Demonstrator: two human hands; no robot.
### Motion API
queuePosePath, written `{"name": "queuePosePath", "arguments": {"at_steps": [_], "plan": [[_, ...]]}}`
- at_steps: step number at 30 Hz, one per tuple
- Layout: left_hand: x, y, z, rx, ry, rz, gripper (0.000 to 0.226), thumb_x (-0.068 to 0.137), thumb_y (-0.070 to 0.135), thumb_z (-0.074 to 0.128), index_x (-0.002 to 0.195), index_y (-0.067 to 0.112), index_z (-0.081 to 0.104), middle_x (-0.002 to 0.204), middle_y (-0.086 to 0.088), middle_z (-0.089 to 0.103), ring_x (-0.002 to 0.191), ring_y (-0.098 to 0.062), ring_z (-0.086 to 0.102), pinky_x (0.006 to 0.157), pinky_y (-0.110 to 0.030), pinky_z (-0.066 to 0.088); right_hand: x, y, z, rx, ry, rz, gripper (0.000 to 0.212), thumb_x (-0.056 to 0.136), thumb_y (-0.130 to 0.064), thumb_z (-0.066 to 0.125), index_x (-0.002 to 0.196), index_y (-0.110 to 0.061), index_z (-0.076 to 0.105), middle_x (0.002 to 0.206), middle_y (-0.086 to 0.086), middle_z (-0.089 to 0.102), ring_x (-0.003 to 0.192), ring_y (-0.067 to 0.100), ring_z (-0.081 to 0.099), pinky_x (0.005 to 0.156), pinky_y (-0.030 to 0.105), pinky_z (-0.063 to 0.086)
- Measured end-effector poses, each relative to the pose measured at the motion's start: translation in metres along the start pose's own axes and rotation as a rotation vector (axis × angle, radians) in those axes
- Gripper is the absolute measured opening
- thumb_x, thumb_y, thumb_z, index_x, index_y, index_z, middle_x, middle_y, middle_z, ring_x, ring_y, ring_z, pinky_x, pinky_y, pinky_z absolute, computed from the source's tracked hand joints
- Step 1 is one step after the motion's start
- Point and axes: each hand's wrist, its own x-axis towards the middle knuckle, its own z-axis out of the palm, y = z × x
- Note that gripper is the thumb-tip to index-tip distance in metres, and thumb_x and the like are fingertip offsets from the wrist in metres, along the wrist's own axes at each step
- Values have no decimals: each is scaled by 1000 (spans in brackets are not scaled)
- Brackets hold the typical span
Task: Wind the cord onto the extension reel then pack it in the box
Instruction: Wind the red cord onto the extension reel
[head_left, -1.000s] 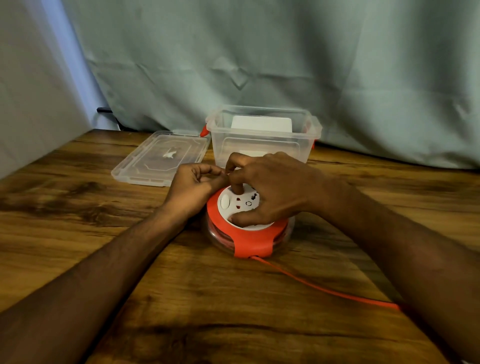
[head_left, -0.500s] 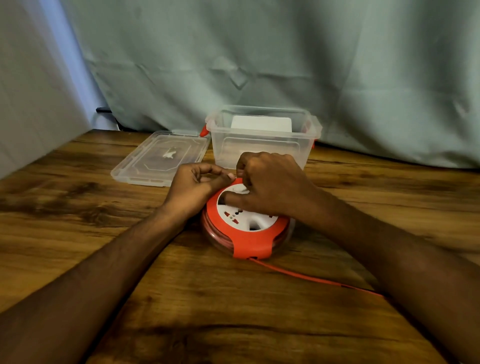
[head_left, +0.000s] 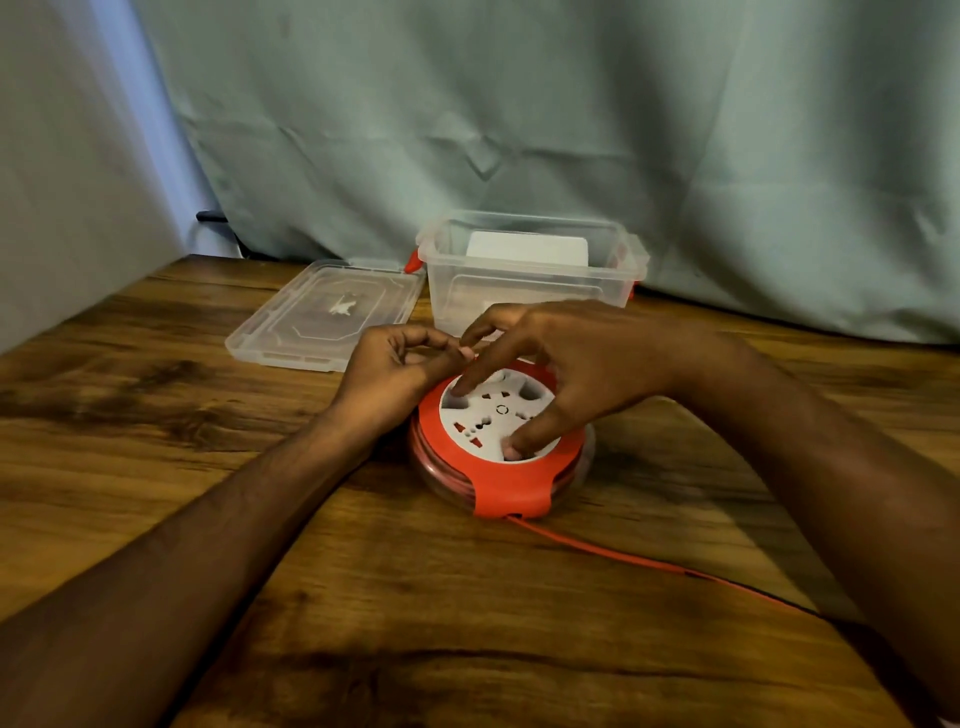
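Note:
The orange extension reel (head_left: 511, 491) with a white socket face lies flat on the wooden table (head_left: 467, 623) in the middle. My right hand (head_left: 571, 358) is spread over the face, forefinger and thumb tips pressed into two of its recesses. My left hand (head_left: 389, 374) sits against the reel's far left edge, fingers curled, thumb and forefinger pinched at the rim. The loose orange cord (head_left: 649, 564) runs from the reel's front slot to the right and passes under my right forearm. Just behind the reel stands the clear plastic box (head_left: 519, 299), open.
The box's clear lid (head_left: 327, 312) lies flat to the left of the box. A white item (head_left: 527, 249) shows inside the box at its back. A grey-green cloth hangs behind the table. A pale wall borders the left side.
My right hand has swung round on the white face, which has turned with it. The loose cord on the table has shifted. My left hand has stayed at the rim.

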Motion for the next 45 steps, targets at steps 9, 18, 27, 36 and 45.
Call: {"name": "queuePosePath", "arguments": {"at_steps": [9,18,27,36,45], "plan": [[0,0,1,19,5,14,9,92,14,72,98,12,79,92,-7,82,82,-17,79,71,-26,61,7,0,12,-97,163,20,55,68,-75,71,111,-41,70,131,-14,54,112,9,54,77,26,46],[2,-3,-1,-14,-15,21,10,90,17,74,99,13,79,90,0,83,81,-14,80,66,-21,61,19,-7,26,-200,330,97,55,66,-87,53,69,-32,53,101,-13,62,81,8,56,59,24,35],[4,-6,-1,-29,-22,24,15,88,17,77,100,8,80,92,-8,82,83,-23,80,71,-29,64,22,-14,36,-263,433,224,60,70,-87,53,70,-29,40,81,-10,56,70,13,54,58,27,29],[4,-5,0,-18,-2,-16,13,89,17,77,100,10,80,91,-8,82,79,-24,80,65,-29,63,17,-12,27,-312,403,300,59,75,-85,51,79,-26,58,83,-8,60,75,15,55,64,30,35],[2,-3,0,7,-1,-1,4,89,19,76,90,20,80,84,-2,82,75,-16,79,71,-33,61,-1,-14,-5,-34,17,30,48,75,-61,78,119,-48,68,147,-13,42,127,8,47,100,40,46]]}}
